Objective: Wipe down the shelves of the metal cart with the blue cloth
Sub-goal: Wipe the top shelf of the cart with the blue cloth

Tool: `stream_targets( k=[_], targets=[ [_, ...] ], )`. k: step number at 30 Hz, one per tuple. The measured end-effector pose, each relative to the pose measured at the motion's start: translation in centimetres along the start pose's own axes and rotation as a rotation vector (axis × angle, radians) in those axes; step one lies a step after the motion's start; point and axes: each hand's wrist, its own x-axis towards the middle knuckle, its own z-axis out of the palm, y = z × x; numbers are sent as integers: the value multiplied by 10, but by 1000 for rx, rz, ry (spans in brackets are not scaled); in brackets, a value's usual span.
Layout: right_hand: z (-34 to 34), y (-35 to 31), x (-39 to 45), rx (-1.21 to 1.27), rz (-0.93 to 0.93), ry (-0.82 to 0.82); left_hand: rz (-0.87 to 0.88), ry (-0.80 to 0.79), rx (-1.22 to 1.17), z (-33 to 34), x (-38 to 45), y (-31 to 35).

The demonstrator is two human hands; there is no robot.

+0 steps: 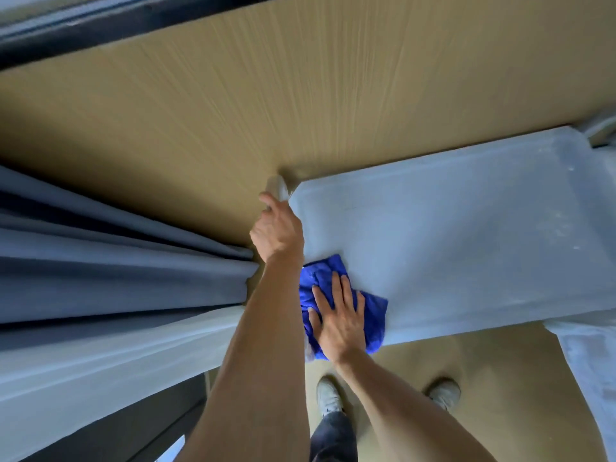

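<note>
Floor: tan wood-grain flooring [233,105] fills the upper and centre frame, streaked by blur, and continues at lower right. Left side: grey-blue pleated curtain [116,261] in heavy folds, running to mid-frame. Below it, a pale white ledge [100,355]. Upper left: dark window frame track [100,31], with bright daylight at the corner. Lighting even and soft.

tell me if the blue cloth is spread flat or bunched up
Bunched: the crumpled blue cloth shows folds under the flat right hand pressing it onto the pale metal cart shelf.
</note>
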Motion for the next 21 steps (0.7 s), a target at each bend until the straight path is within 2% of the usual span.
stream_targets(
  k=[4, 7, 10, 12, 14, 17, 21],
  targets=[
    [-12, -21, 59, 27, -17, -24, 2, 11, -20, 2, 17, -3],
    [-34, -29, 135, 6, -103, 5, -2, -20, -40, -1, 17, -3],
    [-58, -32, 214, 37, -68, 9, 8, -31, -13, 0, 19, -1],
    [-58, -32, 227, 54, -27, 51, 6, -42, 15, 0, 17, 0],
    [-49, -33, 202, 93, 41, 103, 17, -58, 19, -1, 16, 2],
    [-32, -28, 112, 121, 97, 156, 10, -37, 20, -5, 13, 3],
    [-5, -12, -31, 57, 44, -20, 23, -23, 3, -7, 10, 3]
  ],
)
